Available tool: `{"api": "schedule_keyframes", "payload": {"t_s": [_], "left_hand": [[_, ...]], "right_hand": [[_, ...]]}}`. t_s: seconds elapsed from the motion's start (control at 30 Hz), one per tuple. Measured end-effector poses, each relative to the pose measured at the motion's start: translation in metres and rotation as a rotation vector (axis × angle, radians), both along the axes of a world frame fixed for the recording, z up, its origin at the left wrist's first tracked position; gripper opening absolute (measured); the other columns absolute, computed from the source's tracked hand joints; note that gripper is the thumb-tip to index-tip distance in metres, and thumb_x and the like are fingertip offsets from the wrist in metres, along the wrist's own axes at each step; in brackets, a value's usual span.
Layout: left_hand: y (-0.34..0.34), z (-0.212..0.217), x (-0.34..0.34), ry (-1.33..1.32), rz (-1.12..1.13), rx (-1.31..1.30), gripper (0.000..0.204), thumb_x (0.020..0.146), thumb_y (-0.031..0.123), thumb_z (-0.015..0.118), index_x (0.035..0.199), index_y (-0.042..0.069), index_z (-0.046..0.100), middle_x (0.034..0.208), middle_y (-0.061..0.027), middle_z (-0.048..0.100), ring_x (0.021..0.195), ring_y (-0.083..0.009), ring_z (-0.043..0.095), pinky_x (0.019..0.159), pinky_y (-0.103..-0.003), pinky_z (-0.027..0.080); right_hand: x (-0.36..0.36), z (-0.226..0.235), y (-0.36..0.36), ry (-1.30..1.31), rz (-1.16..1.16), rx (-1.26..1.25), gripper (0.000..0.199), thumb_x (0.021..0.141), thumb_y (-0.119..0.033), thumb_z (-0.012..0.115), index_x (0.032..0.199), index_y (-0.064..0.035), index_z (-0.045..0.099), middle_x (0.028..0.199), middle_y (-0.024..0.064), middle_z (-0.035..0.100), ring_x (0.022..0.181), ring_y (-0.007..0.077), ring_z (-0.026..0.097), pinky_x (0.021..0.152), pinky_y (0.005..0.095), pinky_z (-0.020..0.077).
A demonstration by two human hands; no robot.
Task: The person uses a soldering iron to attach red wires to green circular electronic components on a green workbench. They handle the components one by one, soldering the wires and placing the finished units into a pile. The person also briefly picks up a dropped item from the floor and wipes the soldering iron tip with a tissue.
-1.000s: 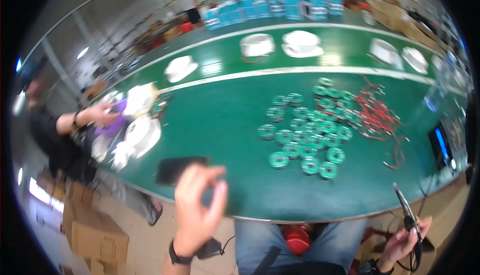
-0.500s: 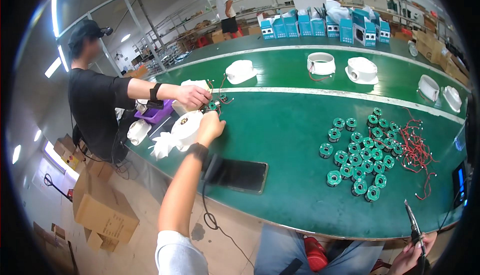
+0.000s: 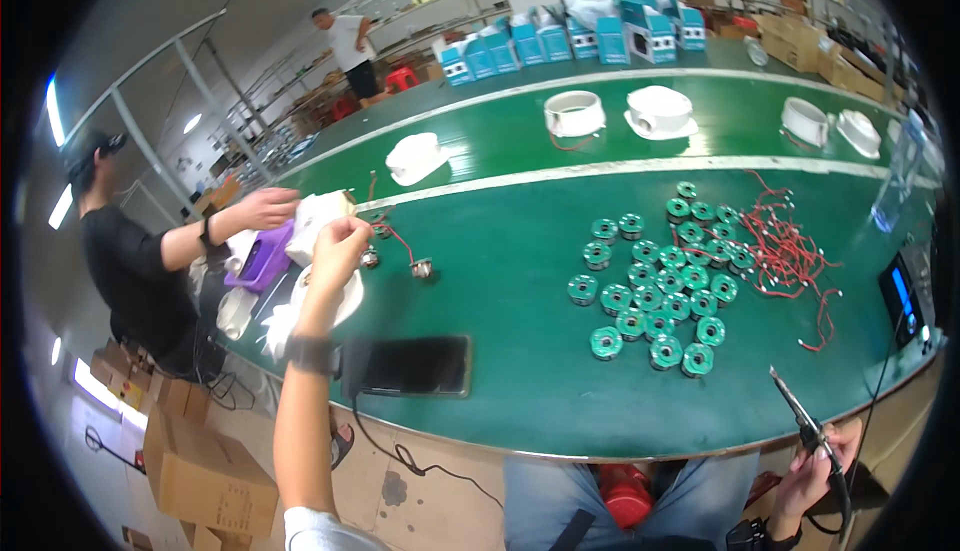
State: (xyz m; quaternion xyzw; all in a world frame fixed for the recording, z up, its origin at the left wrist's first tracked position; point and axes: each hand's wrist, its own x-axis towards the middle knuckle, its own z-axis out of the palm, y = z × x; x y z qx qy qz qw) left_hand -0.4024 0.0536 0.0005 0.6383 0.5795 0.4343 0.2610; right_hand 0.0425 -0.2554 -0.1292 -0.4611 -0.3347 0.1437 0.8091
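My left hand (image 3: 338, 249) reaches to the far left of the green table, with thumb and fingers pinched together. A red wire (image 3: 398, 239) runs from its fingertips to a small round coil (image 3: 421, 269); whether the coil touches the table I cannot tell. Another small coil (image 3: 370, 257) is just beside the fingers. Under the wrist a white plastic housing (image 3: 349, 298) is partly hidden. At the near right edge my right hand (image 3: 822, 466) grips a soldering iron (image 3: 797, 406), its tip pointing up and left. Several green-topped coils (image 3: 660, 296) stand grouped on the table.
A heap of red wires (image 3: 785, 251) lies right of the coils. Nearby are a phone (image 3: 410, 366), a plastic bottle (image 3: 898, 176) and a device with a blue display (image 3: 902, 296). A co-worker's hand (image 3: 268, 209) is close to mine, by a purple tray (image 3: 262, 261). White housings (image 3: 660, 111) stand farther back.
The view has swung to the right. My left hand and the co-worker's hand, close together over a coil before, are now apart. The soldering iron stays in my right hand.
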Motion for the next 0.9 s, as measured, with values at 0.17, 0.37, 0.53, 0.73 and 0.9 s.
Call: {"api": "schedule_keyframes", "payload": {"t_s": [0.17,0.37,0.53,0.73,0.9], "left_hand": [[-0.061,0.017,0.101,0.030,-0.378,-0.052,0.011,0.080,0.017,0.052,0.075,0.007,0.053,0.067,0.0056,0.046,0.058,-0.0006,0.036,0.048,-0.014,0.026],[-0.132,0.033,0.180,-0.021,-0.592,-0.078,0.007,0.078,0.003,0.052,0.074,-0.002,0.052,0.069,0.0003,0.050,0.065,-0.0046,0.042,0.058,-0.018,0.033],[-0.154,0.023,0.221,-0.101,-0.730,-0.072,0.008,0.077,0.004,0.052,0.070,0.001,0.050,0.065,0.0003,0.049,0.055,-0.0035,0.040,0.048,-0.017,0.031],[-0.165,-0.026,0.227,-0.166,-0.723,-0.170,0.006,0.077,0.001,0.052,0.071,0.000,0.050,0.062,0.0037,0.047,0.056,0.0003,0.038,0.046,-0.015,0.028],[-0.171,-0.039,0.208,-0.156,-0.667,-0.180,0.006,0.079,0.002,0.049,0.073,0.002,0.047,0.067,-0.0004,0.047,0.055,-0.0043,0.040,0.049,-0.018,0.032]], "right_hand": [[-0.003,0.013,0.002,-0.026,-0.073,0.018,0.029,0.069,-0.020,0.057,0.081,-0.0041,0.036,0.059,0.0037,0.042,0.040,0.0053,0.037,0.040,0.0141,0.0303],[-0.001,0.023,-0.006,-0.015,-0.041,0.048,0.025,0.070,-0.016,0.057,0.078,-0.0045,0.036,0.058,0.0022,0.040,0.040,0.0059,0.038,0.038,0.0142,0.0309],[0.002,0.027,-0.016,-0.070,-0.049,0.060,0.025,0.071,-0.017,0.055,0.079,-0.0053,0.035,0.057,0.0020,0.041,0.039,0.0055,0.036,0.040,0.0146,0.0290],[-0.001,0.028,-0.024,-0.078,-0.030,0.016,0.026,0.072,-0.019,0.055,0.080,-0.0054,0.034,0.057,0.0027,0.042,0.038,0.0055,0.035,0.041,0.0147,0.0286],[-0.010,0.023,-0.018,-0.093,0.033,-0.014,0.028,0.070,-0.021,0.057,0.079,-0.0054,0.036,0.055,0.0032,0.045,0.038,0.0059,0.035,0.041,0.0144,0.0293]]}}
